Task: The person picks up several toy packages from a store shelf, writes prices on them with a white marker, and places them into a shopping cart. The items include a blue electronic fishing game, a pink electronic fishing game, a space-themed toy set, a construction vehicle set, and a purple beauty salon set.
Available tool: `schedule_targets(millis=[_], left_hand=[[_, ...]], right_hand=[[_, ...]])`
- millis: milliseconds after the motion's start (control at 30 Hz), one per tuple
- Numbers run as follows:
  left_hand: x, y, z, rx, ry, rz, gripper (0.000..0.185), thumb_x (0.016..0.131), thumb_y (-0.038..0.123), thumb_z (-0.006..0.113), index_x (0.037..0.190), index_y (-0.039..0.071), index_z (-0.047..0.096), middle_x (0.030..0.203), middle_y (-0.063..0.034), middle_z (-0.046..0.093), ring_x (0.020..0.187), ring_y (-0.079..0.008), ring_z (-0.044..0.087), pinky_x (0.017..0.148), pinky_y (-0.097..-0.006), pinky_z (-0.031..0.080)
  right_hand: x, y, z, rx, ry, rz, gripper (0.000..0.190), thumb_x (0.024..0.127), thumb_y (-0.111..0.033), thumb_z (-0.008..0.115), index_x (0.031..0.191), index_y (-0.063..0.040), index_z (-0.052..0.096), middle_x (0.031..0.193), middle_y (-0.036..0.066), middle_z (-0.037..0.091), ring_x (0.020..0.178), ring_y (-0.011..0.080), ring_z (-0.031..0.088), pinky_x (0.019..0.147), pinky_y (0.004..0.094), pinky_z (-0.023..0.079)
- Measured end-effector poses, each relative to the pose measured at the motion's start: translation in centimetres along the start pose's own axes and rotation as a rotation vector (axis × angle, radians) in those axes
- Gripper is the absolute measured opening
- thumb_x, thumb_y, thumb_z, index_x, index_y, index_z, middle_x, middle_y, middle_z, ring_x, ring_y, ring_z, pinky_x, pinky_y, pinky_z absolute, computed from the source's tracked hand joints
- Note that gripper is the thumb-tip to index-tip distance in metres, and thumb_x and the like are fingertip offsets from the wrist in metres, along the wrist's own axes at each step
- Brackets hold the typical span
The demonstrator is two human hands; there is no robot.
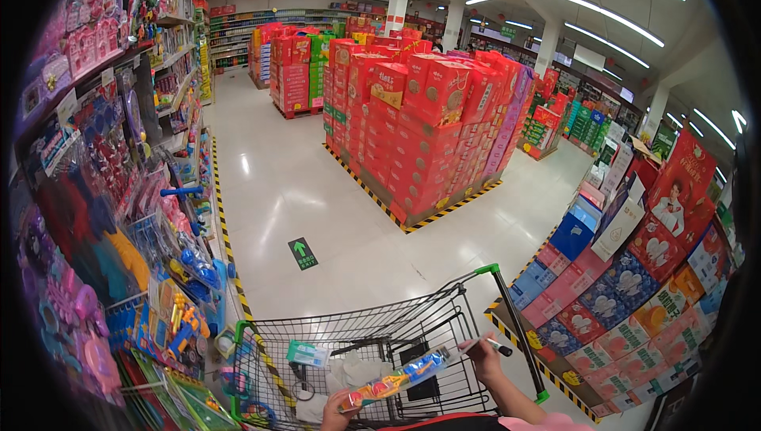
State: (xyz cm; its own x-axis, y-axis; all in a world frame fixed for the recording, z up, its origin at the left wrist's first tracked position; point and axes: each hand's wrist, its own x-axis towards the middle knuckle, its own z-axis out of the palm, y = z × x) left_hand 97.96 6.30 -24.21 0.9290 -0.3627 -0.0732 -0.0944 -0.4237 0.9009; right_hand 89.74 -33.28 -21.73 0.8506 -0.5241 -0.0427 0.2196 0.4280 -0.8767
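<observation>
My left hand (337,410) grips the lower left end of a long packaged toy (395,380) with a clear wrapper and colourful plastic parts. At its upper right end, my right hand (484,359) holds the wrapper and a black-and-white marker-like pen (498,346). The toy is tilted above a wire shopping cart (333,324) with green corner pieces. Inside the cart lie a green-and-white packet (308,353) and crumpled pale cloth or gloves (357,370).
Toy shelves (178,187) line the left side. Stacked red gift boxes (416,133) stand ahead within striped floor tape. Stacked drink cartons (618,306) are at the right. A green exit sign (303,254) marks the floor beyond the cart.
</observation>
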Motion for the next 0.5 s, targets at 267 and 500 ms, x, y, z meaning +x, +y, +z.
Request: schedule_targets(millis=[267,500], left_hand=[[2.7,-3.0,-5.3,0.081,-0.107,0.019,0.062,0.085,0.019,0.069,0.139,0.004,0.044,0.129,-0.0225,0.057,0.114,-0.0378,0.061,0.092,-0.0462,0.053],[3.4,-4.7,-7.9,0.135,-0.106,0.017,0.063,0.084,0.021,0.071,0.138,0.003,0.045,0.128,-0.0229,0.057,0.114,-0.0385,0.06,0.093,-0.0466,0.053]], right_hand=[[-2.7,2.6,4.6,-0.116,0.133,0.037,0.025,0.095,-0.026,0.065,0.102,-0.017,0.043,0.088,0.012,0.067,0.088,0.0261,0.066,0.087,0.0412,0.051],[-3.6,7.2,3.5,-0.413,0.132,0.01,0.028,0.087,-0.001,0.068,0.099,-0.009,0.044,0.085,0.006,0.052,0.082,0.0206,0.064,0.074,0.035,0.05]])
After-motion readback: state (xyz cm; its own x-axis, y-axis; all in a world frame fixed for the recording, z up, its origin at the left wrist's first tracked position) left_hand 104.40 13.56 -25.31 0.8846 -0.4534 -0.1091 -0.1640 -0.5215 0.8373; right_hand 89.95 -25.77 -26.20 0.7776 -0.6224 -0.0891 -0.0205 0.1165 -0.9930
